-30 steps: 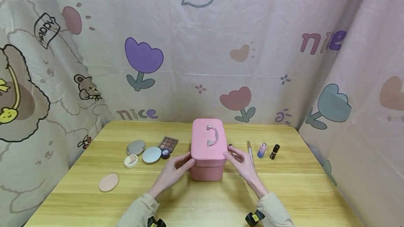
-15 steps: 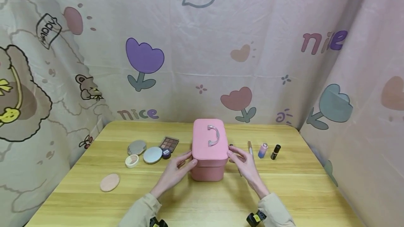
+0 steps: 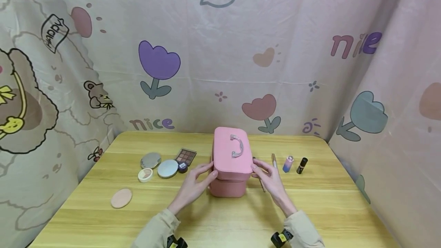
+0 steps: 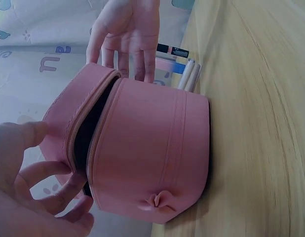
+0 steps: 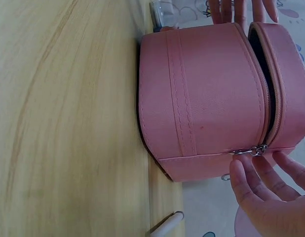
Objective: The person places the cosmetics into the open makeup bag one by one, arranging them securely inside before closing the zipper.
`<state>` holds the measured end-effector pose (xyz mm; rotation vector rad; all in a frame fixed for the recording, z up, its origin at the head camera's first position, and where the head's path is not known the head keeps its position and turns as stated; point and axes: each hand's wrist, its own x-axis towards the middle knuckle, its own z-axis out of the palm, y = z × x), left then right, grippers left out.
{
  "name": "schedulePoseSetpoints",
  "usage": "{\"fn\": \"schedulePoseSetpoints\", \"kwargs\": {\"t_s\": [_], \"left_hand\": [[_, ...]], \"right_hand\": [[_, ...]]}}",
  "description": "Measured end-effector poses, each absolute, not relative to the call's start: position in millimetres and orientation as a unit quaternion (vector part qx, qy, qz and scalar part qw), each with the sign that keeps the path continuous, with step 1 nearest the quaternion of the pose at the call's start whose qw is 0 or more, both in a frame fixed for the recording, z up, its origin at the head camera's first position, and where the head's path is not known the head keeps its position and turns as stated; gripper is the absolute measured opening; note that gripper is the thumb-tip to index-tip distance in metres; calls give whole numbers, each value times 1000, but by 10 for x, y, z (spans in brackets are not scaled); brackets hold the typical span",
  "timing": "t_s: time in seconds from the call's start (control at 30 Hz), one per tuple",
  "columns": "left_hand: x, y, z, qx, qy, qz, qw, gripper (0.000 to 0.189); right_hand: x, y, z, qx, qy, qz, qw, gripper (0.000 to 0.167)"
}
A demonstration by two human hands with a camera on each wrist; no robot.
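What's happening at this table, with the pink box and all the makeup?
A person sits at a wooden table with both hands on a pink cosmetic case. The left hand and right hand hold the lid's near corners, and the lid stands slightly lifted, with a dark gap showing along the zip. Compacts and an eyeshadow palette lie left of the case; a slim pen-like stick and two small bottles stand right of it.

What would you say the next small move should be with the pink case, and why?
Probably tip the lid further back on its far edge. Both the left hand and right hand grip its front corners, and a dark gap already shows above the pink case.
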<state>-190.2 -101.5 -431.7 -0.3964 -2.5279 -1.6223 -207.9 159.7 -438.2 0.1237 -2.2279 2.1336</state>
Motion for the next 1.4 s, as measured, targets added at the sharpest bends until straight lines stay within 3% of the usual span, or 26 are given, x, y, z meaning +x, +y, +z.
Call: {"fn": "schedulePoseSetpoints", "kwargs": {"t_s": [0.33,0.67,0.83,1.23,1.4], "left_hand": [[-1926,-954,-4235,-137,-790,-594,64,47],[-1966,-865,-4153,-111,-757,-640,67,45],[-1970,-832,-4116,-118,-735,-664,68,43],[-1976,-712,-4009,-147,-712,-685,40,42],[-1976,-645,-3963,-184,-717,-672,30,45]], "right_hand": [[-2069,1642,-4391,44,-731,679,59,41],[-2069,1617,-4401,118,-739,633,199,32],[-2060,1597,-4402,183,-745,594,242,33],[-2000,1535,-4322,176,-779,560,219,48],[-2025,1535,-4344,181,-768,564,246,47]]}}
